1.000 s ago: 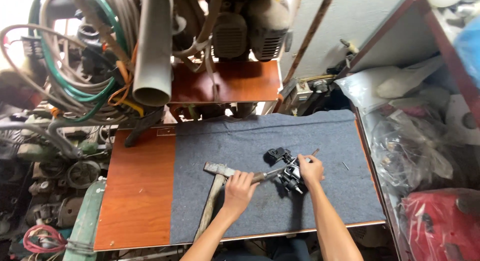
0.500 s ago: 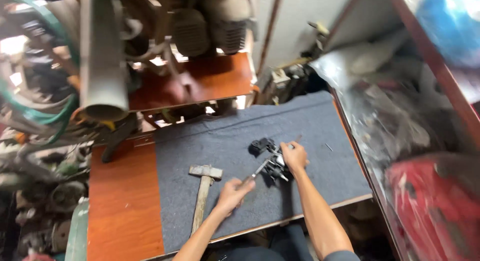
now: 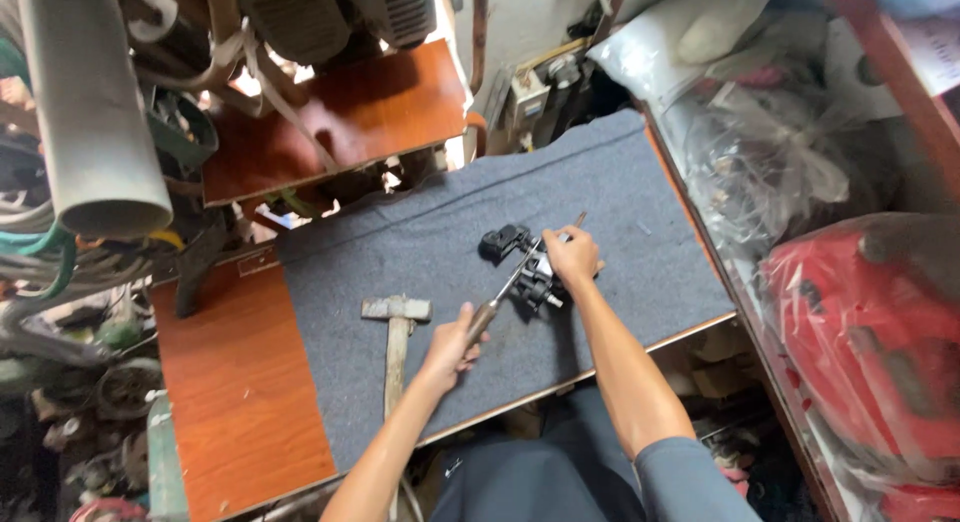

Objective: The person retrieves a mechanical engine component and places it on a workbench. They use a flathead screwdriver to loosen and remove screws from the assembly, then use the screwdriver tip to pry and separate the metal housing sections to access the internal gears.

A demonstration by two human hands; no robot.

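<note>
My left hand [image 3: 453, 346] grips the handle of a long thin tool [image 3: 520, 275], like a screwdriver, whose shaft runs up and to the right over a small black metal part [image 3: 530, 282]. My right hand [image 3: 574, 255] presses on that black part and holds it down on the grey felt mat [image 3: 440, 242]. A second small black piece [image 3: 502, 240] lies just left of it. A hammer [image 3: 396, 340] with a wooden handle lies on the mat, left of my left hand.
The mat covers a reddish wooden bench [image 3: 235, 382]. A grey pipe [image 3: 90, 112] and tangled hoses hang at upper left. Engine parts sit on a wooden shelf [image 3: 340, 112] at the back. Plastic bags [image 3: 770, 152] and a red machine [image 3: 870, 332] crowd the right.
The camera view has shifted and tilted. My left hand has let go of the hammer area and holds the thin tool's handle lower down; my right hand stays on the black part.
</note>
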